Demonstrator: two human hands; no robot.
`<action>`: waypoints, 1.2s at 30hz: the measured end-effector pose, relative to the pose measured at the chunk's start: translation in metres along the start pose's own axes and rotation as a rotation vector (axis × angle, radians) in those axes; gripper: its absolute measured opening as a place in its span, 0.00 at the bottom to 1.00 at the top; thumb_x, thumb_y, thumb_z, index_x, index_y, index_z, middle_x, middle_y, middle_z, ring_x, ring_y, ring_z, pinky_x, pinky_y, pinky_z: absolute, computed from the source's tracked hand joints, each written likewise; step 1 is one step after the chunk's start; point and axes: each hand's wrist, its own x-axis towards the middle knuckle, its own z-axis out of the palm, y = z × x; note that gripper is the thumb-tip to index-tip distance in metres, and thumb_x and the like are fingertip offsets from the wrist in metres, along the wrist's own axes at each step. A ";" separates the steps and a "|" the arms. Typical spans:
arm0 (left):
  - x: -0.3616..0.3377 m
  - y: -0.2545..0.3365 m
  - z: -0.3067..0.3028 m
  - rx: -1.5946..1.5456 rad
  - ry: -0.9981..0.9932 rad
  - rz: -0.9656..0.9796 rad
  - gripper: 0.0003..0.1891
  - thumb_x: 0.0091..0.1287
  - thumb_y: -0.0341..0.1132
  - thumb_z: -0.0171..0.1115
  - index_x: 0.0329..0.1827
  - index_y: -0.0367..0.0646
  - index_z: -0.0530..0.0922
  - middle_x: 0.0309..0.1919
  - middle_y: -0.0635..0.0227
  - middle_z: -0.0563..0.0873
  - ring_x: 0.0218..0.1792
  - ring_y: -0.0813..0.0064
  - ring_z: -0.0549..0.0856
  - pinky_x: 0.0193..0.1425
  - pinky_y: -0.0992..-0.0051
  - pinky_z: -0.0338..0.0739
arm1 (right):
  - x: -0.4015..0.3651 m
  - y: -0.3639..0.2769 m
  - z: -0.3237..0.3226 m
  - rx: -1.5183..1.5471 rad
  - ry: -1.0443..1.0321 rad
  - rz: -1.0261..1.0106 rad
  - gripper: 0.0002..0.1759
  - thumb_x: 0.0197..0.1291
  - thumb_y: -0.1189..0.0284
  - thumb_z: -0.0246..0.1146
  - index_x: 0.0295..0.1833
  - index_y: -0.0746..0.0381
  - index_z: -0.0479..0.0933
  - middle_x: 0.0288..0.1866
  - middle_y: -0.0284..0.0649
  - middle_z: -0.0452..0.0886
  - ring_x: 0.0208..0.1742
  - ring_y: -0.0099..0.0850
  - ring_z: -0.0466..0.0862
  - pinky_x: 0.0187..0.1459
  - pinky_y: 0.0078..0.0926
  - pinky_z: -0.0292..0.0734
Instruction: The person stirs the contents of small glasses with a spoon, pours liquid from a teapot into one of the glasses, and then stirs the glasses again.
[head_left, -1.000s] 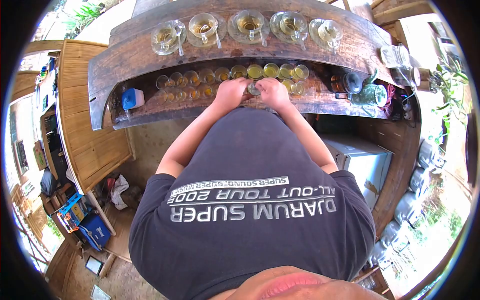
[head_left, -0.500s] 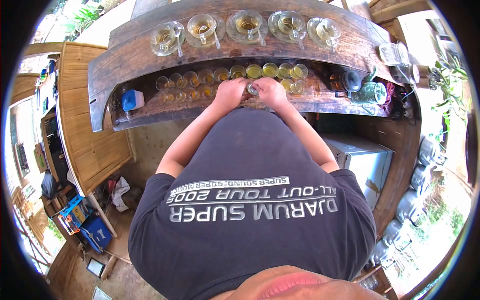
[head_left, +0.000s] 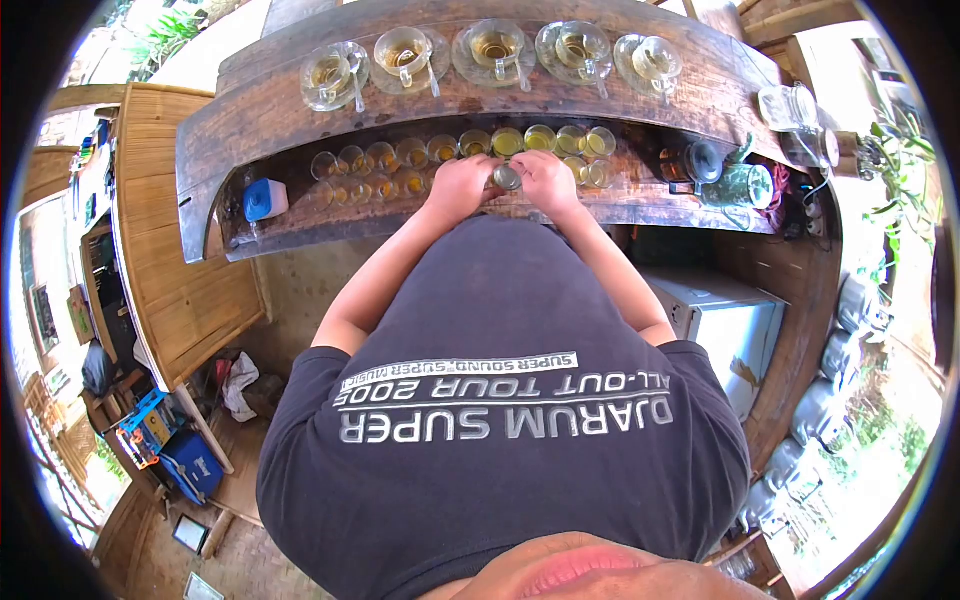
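Both my hands are together at the near side of the lower wooden shelf. My left hand (head_left: 463, 188) is curled against the left side of a small round glass or lid (head_left: 507, 177). From the other side my right hand (head_left: 546, 183) closes its fingers on the same round piece. Its exact kind is too small to tell. Just beyond my hands runs a row of small glasses with yellow liquid (head_left: 508, 141). Glasses with orange contents (head_left: 414, 183) stand to the left, and another yellow glass (head_left: 595, 174) is right of my right hand.
Clear cups on saucers with spoons, such as this cup (head_left: 496, 45), line the raised wooden counter (head_left: 270, 100). A blue-lidded container (head_left: 265, 200) stands at the shelf's left end. At right are a dark-lidded jar (head_left: 703, 162), a green glass vessel (head_left: 745, 185) and cables.
The small round piece between my hands shows more fully, as my fingers have shifted slightly around it. My arms have hardly moved.
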 end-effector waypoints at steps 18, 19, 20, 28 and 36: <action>0.001 0.000 -0.001 0.000 -0.011 -0.002 0.31 0.67 0.51 0.85 0.71 0.47 0.90 0.58 0.59 0.97 0.56 0.49 0.96 0.58 0.52 0.90 | 0.001 0.005 0.002 0.030 0.032 -0.036 0.05 0.73 0.68 0.75 0.45 0.58 0.92 0.44 0.41 0.95 0.48 0.48 0.94 0.51 0.49 0.89; 0.001 -0.001 0.000 0.001 -0.012 -0.001 0.31 0.67 0.51 0.85 0.71 0.47 0.90 0.58 0.59 0.97 0.56 0.49 0.96 0.58 0.52 0.90 | 0.000 0.005 0.003 0.042 -0.020 -0.064 0.05 0.73 0.69 0.75 0.45 0.58 0.93 0.44 0.41 0.95 0.48 0.48 0.93 0.51 0.49 0.89; 0.001 -0.002 0.001 0.004 0.008 0.018 0.31 0.67 0.51 0.85 0.70 0.47 0.90 0.58 0.59 0.97 0.56 0.49 0.96 0.58 0.52 0.90 | -0.001 0.006 0.005 0.055 -0.073 -0.092 0.05 0.73 0.69 0.75 0.45 0.58 0.93 0.44 0.41 0.96 0.48 0.48 0.93 0.51 0.49 0.89; 0.001 0.000 0.001 0.000 0.006 -0.001 0.31 0.66 0.50 0.85 0.70 0.48 0.90 0.58 0.59 0.97 0.57 0.49 0.96 0.58 0.52 0.90 | 0.001 0.004 0.003 0.030 -0.034 -0.081 0.04 0.72 0.69 0.75 0.45 0.57 0.93 0.43 0.42 0.95 0.47 0.49 0.93 0.50 0.48 0.89; 0.002 0.001 -0.003 0.005 -0.023 -0.014 0.31 0.66 0.51 0.85 0.71 0.48 0.90 0.58 0.60 0.97 0.57 0.50 0.96 0.59 0.52 0.90 | 0.003 0.007 0.003 0.049 0.025 -0.059 0.05 0.72 0.69 0.74 0.45 0.57 0.93 0.41 0.42 0.95 0.47 0.49 0.93 0.49 0.49 0.89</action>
